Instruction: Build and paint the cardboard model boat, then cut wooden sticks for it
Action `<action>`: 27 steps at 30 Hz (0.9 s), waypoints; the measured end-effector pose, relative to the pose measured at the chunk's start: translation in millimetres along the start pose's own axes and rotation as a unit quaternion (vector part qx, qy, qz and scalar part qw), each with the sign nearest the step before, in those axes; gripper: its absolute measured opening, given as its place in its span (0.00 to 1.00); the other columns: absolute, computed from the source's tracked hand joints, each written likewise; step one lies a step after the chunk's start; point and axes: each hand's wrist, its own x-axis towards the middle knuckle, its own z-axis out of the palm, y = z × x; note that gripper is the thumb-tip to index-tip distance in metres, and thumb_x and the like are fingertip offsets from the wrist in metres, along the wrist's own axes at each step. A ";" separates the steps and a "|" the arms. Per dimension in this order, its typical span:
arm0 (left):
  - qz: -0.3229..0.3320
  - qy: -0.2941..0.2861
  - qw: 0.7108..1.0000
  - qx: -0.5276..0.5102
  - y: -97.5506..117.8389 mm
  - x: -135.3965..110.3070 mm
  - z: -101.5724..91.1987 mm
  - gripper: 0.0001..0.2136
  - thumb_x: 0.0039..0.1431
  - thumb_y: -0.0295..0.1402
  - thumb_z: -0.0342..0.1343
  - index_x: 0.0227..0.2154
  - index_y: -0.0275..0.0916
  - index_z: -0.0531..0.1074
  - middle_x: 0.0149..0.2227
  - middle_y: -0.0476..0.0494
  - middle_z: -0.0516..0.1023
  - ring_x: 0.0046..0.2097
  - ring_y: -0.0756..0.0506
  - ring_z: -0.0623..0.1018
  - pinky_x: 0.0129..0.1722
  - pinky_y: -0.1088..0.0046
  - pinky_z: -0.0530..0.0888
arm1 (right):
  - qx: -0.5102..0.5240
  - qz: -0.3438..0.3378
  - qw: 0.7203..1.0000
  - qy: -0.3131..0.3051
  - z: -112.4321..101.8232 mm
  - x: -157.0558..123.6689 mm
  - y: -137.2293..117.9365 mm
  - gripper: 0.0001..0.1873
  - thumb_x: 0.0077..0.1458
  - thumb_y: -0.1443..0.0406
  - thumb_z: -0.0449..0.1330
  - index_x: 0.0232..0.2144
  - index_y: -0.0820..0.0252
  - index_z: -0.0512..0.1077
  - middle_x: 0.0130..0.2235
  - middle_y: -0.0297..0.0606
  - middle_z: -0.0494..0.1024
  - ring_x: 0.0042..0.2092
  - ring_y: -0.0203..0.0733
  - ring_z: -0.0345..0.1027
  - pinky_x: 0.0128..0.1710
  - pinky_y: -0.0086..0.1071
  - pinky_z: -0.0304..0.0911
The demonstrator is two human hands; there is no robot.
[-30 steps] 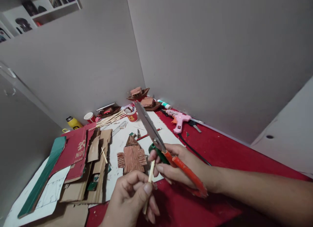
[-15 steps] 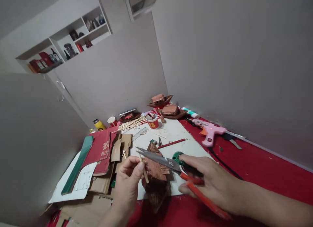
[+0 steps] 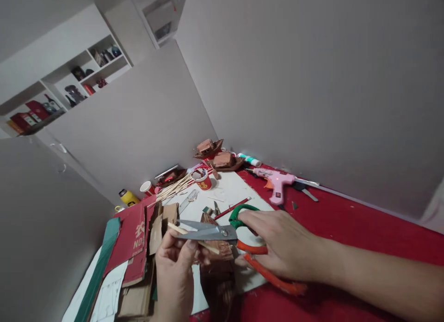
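My left hand [image 3: 178, 262] pinches a thin pale wooden stick [image 3: 209, 247] between thumb and fingers. A pair of scissors [image 3: 211, 232], with one green and one orange-red handle, is gripped in my right hand [image 3: 277, 236]. Its blades stand apart and lie across the stick close to my left fingertips. Under the scissors sits a brown model boat [image 3: 217, 276], partly hidden by both hands. Just beyond it, a red pencil [image 3: 232, 208] and a small blade [image 3: 216, 207] rest on white paper [image 3: 229, 188].
Cardboard pieces [image 3: 138, 296], a red board [image 3: 130, 239] and a green strip [image 3: 99, 271] are stacked at left. Bamboo sticks [image 3: 175, 187], a paper cup [image 3: 201, 179] and finished boats [image 3: 225, 161] stand behind. A pink glue gun [image 3: 277, 181] lies on the red cloth at right.
The stick has turned from steep to nearly flat. The scissors have opened and moved left, so the blades now span the stick. My view has shifted to the right.
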 end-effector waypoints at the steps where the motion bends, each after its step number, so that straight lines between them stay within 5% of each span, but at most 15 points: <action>1: -0.004 0.008 1.000 0.005 -4.4 0.8 -0.8 0.11 0.45 0.35 0.69 0.27 0.38 0.73 0.22 0.54 0.75 0.22 0.53 0.74 0.24 0.80 0.72 | -0.004 -0.002 1.000 0.003 1.5 -0.1 1.0 0.20 0.48 0.49 0.63 0.30 0.60 0.66 0.29 0.37 0.74 0.29 0.43 0.67 0.27 0.32 0.54; 11: -0.023 0.042 0.997 0.065 -21.6 -0.5 -2.3 0.10 0.44 0.32 0.68 0.21 0.37 0.71 0.19 0.53 0.76 0.23 0.53 0.75 0.27 0.81 0.73 | -0.021 -0.040 0.999 0.016 7.3 -0.1 7.4 0.16 0.49 0.53 0.62 0.26 0.59 0.66 0.26 0.36 0.73 0.26 0.40 0.64 0.26 0.31 0.49; 27: 0.035 0.036 0.990 0.129 -17.4 -10.5 -11.7 0.06 0.46 0.34 0.68 0.29 0.40 0.80 0.27 0.47 0.83 0.27 0.49 0.80 0.31 0.77 0.78 | -0.022 -0.058 0.998 0.011 8.0 -3.7 6.9 0.19 0.51 0.50 0.60 0.25 0.60 0.65 0.24 0.35 0.73 0.24 0.40 0.66 0.25 0.32 0.48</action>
